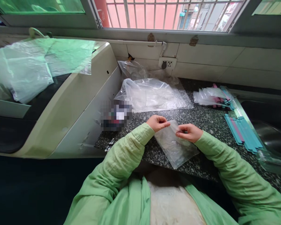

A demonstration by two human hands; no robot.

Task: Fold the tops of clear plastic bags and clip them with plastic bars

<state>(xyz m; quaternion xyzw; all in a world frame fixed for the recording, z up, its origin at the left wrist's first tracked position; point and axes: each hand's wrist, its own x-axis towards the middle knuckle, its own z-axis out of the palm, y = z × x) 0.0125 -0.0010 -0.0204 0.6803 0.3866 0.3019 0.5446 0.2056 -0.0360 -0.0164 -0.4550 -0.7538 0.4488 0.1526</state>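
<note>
Small bag [174, 145] lies on counter [201, 120], between left hand [157, 122] and right hand [188, 132]. Bag pile [152, 93] sits behind it; machine [67, 100] to left. Loose sticks [242, 133] lie right, packed sticks [214, 97] behind them, sink [271, 131] further right.

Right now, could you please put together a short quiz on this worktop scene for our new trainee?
1. True or false: both hands pinch the top edge of the small clear bag.
2. Which lies nearest the right hand? A) the white machine B) the loose teal sticks C) the wall socket
3. What lies behind the hands, toward the wall?

Key
1. True; the left hand grips it too.
2. B.
3. A pile of clear plastic bags on the granite counter.
</note>
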